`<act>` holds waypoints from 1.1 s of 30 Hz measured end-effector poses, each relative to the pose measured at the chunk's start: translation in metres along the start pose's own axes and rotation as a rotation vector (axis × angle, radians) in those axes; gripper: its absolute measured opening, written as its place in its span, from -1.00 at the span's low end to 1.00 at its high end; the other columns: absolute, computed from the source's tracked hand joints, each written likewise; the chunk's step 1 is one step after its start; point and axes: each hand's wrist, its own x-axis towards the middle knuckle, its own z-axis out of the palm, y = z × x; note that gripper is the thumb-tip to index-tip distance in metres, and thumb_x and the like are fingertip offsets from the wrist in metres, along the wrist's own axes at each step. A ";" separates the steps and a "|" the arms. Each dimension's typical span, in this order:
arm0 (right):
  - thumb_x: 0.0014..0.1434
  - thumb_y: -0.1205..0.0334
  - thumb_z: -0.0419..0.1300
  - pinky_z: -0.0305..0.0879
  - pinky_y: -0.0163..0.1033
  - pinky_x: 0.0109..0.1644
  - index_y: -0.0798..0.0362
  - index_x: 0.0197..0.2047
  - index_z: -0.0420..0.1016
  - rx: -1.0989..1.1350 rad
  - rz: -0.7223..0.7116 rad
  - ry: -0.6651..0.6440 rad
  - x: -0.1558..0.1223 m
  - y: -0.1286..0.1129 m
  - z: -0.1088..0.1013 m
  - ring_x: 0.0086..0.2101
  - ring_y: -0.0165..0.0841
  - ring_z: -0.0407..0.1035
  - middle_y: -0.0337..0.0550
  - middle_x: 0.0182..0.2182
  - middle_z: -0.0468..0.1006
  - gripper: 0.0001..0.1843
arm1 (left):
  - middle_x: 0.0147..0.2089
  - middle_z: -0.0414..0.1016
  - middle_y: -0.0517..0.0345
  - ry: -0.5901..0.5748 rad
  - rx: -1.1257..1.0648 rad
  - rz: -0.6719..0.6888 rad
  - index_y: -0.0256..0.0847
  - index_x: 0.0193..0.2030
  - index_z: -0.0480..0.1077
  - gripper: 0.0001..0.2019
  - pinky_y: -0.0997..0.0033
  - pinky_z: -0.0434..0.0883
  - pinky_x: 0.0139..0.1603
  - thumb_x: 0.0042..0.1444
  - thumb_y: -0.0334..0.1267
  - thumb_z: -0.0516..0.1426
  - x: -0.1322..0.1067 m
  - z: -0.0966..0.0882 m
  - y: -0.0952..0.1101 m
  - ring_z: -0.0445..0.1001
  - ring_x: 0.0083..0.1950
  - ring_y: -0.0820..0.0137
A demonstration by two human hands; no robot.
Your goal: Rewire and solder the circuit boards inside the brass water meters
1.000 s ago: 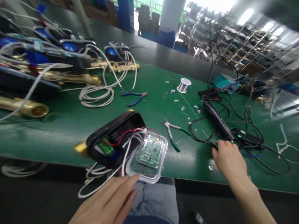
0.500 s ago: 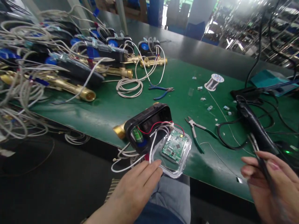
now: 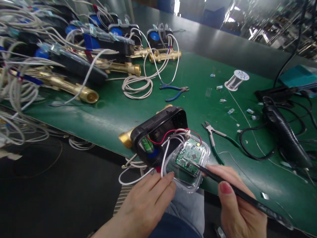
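A black meter housing point(image 3: 155, 123) with brass pipe ends stands open at the table's front edge. Inside it shows a green battery point(image 3: 148, 144). Red and white wires run from it to a green circuit board point(image 3: 195, 155) in a clear plastic cover point(image 3: 184, 180). My left hand point(image 3: 151, 198) is closed at the cover's near left edge, beside a white cable; its thumb is hidden. Black tweezers point(image 3: 244, 195) lie in the grip of my right hand point(image 3: 235, 201). Their thin tips are over the lower part of the board; whether they pinch anything I cannot tell.
Green-handled cutters point(image 3: 213, 138), blue-handled cutters point(image 3: 174, 92) and a solder spool point(image 3: 236, 80) lie beyond. A black corded tool point(image 3: 284, 135) rests at the right. Brass meters point(image 3: 84, 92) with coiled cables crowd the left. Small clear scraps point(image 3: 231, 111) are scattered right of centre.
My right hand has moved left with the tweezers, from the right table edge to the circuit board. My left hand stays at the cover's edge. The view has shifted slightly.
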 end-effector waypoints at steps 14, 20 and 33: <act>0.19 0.45 0.06 0.37 -0.37 -0.02 0.03 -0.09 0.45 0.017 -0.044 -0.011 -0.009 0.018 0.019 -0.16 -0.46 0.45 -0.22 -0.19 0.56 -0.73 | -0.02 0.48 -0.01 0.038 -0.025 0.005 -0.33 -0.10 0.41 -0.77 0.24 0.48 -0.09 0.23 -0.46 -0.04 0.002 0.000 -0.001 0.43 -0.11 0.29; 0.18 0.45 0.09 0.41 -0.31 -0.04 0.00 -0.05 0.43 0.002 -0.072 -0.078 -0.011 0.020 0.018 -0.16 -0.42 0.46 -0.20 -0.18 0.56 -0.70 | -0.02 0.48 -0.03 0.025 -0.013 0.010 -0.34 -0.07 0.40 -0.76 0.27 0.48 -0.07 0.23 -0.46 -0.04 0.001 0.001 -0.001 0.45 -0.09 0.31; 0.18 0.45 0.08 0.41 -0.31 -0.05 -0.01 -0.05 0.44 -0.020 -0.053 -0.073 -0.011 0.020 0.019 -0.16 -0.41 0.46 -0.18 -0.17 0.57 -0.70 | -0.03 0.49 -0.02 0.028 -0.027 0.014 -0.34 -0.08 0.39 -0.77 0.28 0.49 -0.07 0.24 -0.46 -0.04 0.003 -0.001 -0.001 0.45 -0.08 0.31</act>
